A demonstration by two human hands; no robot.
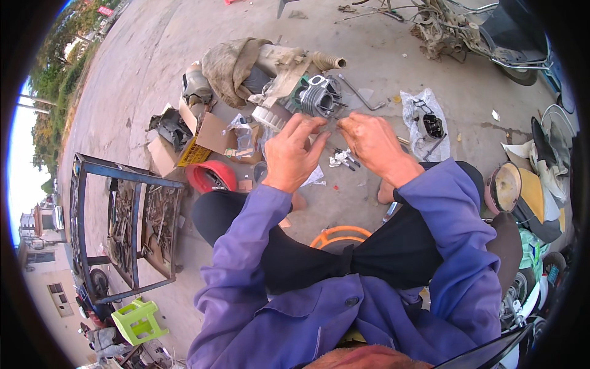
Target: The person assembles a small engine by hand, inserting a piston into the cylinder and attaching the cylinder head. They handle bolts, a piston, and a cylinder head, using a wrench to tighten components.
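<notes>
In front of me, my left hand is raised with thumb and forefinger curled toward each other. Facing it, my right hand is closed in a pinch. Whatever the fingers hold, if anything, is too small to make out. Just beyond them stands a finned grey engine cylinder with studs, against a green-edged engine block. A white ribbed round part lies left of it. A bent metal wrench rests to the right. Below my hands, small tools and a crumpled white scrap lie on the ground.
A black engine part lies on plastic wrap at right. Left are an opened cardboard box, a red bowl and a metal rack of tools. A brown cloth covers part of the engine. A motorcycle stands far right.
</notes>
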